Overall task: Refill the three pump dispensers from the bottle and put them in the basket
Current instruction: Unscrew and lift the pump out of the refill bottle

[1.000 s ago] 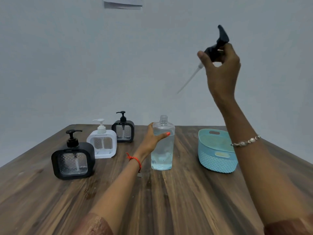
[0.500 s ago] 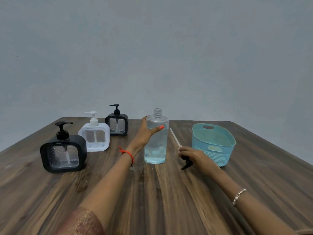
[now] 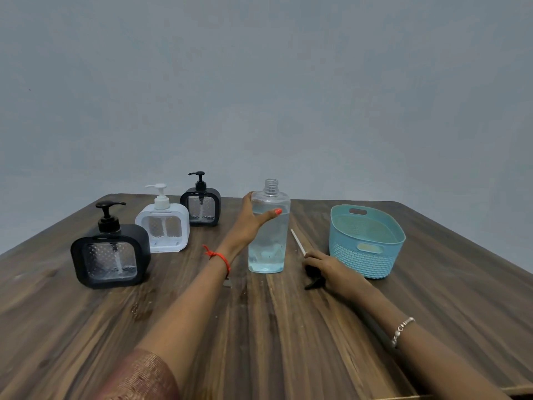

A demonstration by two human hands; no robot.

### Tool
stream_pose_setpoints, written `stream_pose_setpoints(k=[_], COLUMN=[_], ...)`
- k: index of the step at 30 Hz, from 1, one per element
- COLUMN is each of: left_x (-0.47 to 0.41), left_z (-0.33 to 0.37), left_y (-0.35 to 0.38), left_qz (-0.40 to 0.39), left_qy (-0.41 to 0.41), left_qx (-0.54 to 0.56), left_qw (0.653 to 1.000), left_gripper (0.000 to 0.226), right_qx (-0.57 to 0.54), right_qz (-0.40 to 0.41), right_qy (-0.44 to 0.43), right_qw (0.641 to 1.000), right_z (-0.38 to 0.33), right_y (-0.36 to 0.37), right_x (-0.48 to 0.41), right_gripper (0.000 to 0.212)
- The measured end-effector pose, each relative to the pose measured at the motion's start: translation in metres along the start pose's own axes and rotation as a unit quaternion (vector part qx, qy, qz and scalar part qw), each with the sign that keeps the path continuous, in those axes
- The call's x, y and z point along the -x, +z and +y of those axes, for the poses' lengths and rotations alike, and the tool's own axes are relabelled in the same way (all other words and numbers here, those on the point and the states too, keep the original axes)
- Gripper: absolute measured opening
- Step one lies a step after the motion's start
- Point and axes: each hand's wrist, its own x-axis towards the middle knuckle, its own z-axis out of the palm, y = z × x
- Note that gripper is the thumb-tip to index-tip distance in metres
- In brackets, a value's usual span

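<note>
- Right grip [image 3: 334, 269] clenched on black sprayer head [image 3: 313, 280], down on bench [image 3: 259, 342] centre.
- Left grip [image 3: 251, 223] wrapped round uncapped bottle [image 3: 269, 249] just beyond: mostly full, likely hefty, slick, thin-walled; hold mid-body.
- Pump dispensers [image 3: 111, 255] toward left edge, pumps on; basket [image 3: 366, 249] right.

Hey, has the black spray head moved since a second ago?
Yes. The right hand has brought the spray head down from high above the basket to the table, between the bottle and the basket.
</note>
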Motion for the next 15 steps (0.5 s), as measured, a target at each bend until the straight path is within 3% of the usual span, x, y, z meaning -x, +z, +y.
stream_pose_setpoints(k=[6,10,12,15], left_x=[0.004,0.013,0.019,0.029], left_z=[0.005,0.006,0.006,0.012], left_y=[0.0,-0.004,-0.009,-0.026], left_qz=[-0.012,-0.036,-0.031,-0.003], left_qy=[0.003,0.003,-0.007,-0.02], left_qx=[-0.003,-0.023,-0.047,-0.085], left_qw=[1.0,0.999,0.998,0.996], left_gripper=[0.068,0.059,0.06,0.082], right_qx=[-0.013,-0.015,-0.023,-0.042], right_qz=[0.015,0.033,0.074,0.203], right_qy=[0.015,0.017,0.007,-0.044], right_qw=[1.0,0.999,0.997,0.977], right_z=[-0.004,-0.011,-0.021,-0.047], right_y=[-0.007,-0.018,-0.025,-0.037], right_x=[0.001,-0.006,-0.011,-0.019], right_gripper=[0.047,0.058,0.057,0.044])
